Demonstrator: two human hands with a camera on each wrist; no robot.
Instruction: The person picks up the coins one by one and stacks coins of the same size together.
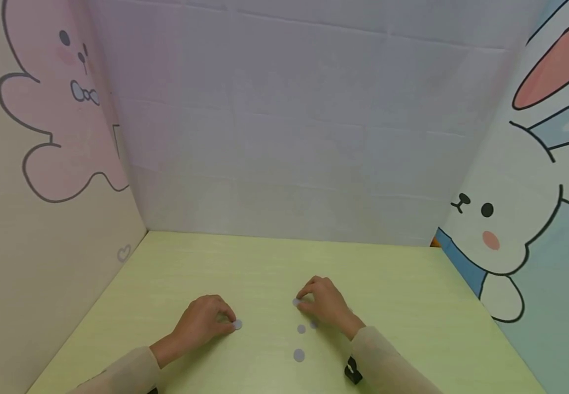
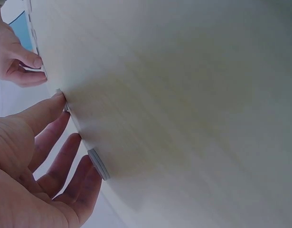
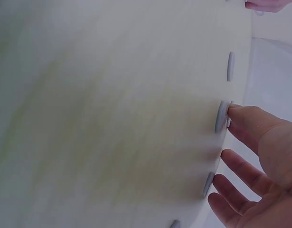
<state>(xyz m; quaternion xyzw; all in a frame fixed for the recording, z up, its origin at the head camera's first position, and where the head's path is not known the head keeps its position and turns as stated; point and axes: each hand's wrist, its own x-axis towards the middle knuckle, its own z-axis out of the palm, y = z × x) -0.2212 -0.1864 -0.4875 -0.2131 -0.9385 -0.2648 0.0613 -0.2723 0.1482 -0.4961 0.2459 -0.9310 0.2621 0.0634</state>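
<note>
My left hand (image 1: 204, 322) rests low over the table and pinches a small grey disc (image 1: 237, 324) between thumb and index finger. In the left wrist view, a thicker grey disc (image 2: 98, 164) lies by that hand's outer fingers. Farther right, my right hand (image 1: 327, 304) pinches another grey disc (image 1: 296, 302) at its edge. Between the right forearm and the table's middle lie a larger disc (image 1: 299, 355), a small disc (image 1: 301, 329) and one partly under the hand (image 1: 314, 325). The right wrist view shows a disc (image 3: 208, 184) beside the outer fingers.
The pale yellow table (image 1: 190, 262) meets a whitish back wall (image 1: 284, 137). Side panels with a pink cartoon animal (image 1: 67, 120) and a white rabbit (image 1: 506, 219) stand left and right. A black object (image 1: 352, 370) shows by the right sleeve.
</note>
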